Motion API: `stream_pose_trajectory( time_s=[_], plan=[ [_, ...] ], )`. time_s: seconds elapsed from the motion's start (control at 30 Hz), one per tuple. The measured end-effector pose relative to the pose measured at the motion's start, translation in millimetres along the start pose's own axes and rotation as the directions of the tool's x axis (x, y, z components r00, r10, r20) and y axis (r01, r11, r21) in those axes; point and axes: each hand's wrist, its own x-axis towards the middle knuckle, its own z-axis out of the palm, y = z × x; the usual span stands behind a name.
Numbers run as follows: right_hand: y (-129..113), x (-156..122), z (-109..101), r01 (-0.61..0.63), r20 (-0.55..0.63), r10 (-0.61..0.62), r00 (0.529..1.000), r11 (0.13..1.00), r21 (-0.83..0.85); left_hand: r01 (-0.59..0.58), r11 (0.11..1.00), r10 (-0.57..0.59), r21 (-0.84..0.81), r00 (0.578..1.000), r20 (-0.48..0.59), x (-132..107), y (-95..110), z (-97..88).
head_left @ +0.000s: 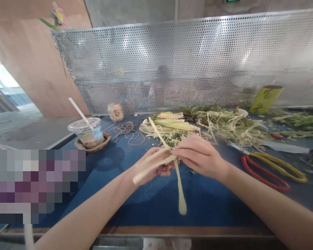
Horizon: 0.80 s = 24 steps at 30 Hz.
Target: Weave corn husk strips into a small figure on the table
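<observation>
Over the middle of the table, my left hand (158, 169) is closed around pale leaf strips (182, 198) that cross one another. One long strip runs from the upper left down toward me, ending in a rounded tip. Broader strips stick out to the lower left across my left hand. My right hand (199, 152) pinches the strips at the crossing, its fingertips close against my left fingers. How the strips join there is hidden by the fingers. Just beyond my hands lies a pile of similar pale strips (172, 121).
Scissors (266, 170) with red and yellow handles lie at right, near a tangle of shredded leaves (229, 121). A lidded cup (90, 133) with a straw, loose twine (125, 132) and a yellow-green container (266, 99) stand about. A perforated metal panel (172, 59) borders the blue table (135, 211).
</observation>
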Motion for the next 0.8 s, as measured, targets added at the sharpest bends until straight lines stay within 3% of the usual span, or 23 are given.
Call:
stream_pose_trajectory(
  time_s=[0.1,0.2,0.37,0.47,0.6,0.73,0.8],
  plan=[
    [-3,1,-2,0.014,-0.037,-0.009,0.999,0.993,0.119,0.046,0.999,-0.045,0.01,0.998,-0.046,0,2,1.0],
    [-2,2,-3,0.016,0.027,-0.021,0.999,0.988,0.156,0.01,0.999,-0.008,0.048,0.999,-0.042,1,2,1.3],
    [6,0,-1,-0.182,0.139,0.167,0.976,0.978,0.103,-0.118,0.929,0.15,0.35,0.986,-0.066,-2,1,1.0],
    [7,-1,1,-0.277,0.114,0.266,0.957,0.956,0.095,-0.143,0.86,0.179,0.489,0.983,-0.029,-6,2,2.3],
    [2,-2,3,-0.32,0.087,0.313,0.946,0.945,0.075,-0.162,0.877,0.171,0.452,0.985,0.021,-7,3,4.2],
    [-1,0,3,-0.364,0.079,0.356,0.931,0.92,0.148,-0.156,0.897,0.184,0.415,0.982,-0.03,-7,4,7.6],
    [0,3,2,-0.446,0.115,0.431,0.895,0.871,0.208,-0.137,0.899,0.172,0.415,0.984,-0.047,-8,4,10.0]
  ],
)
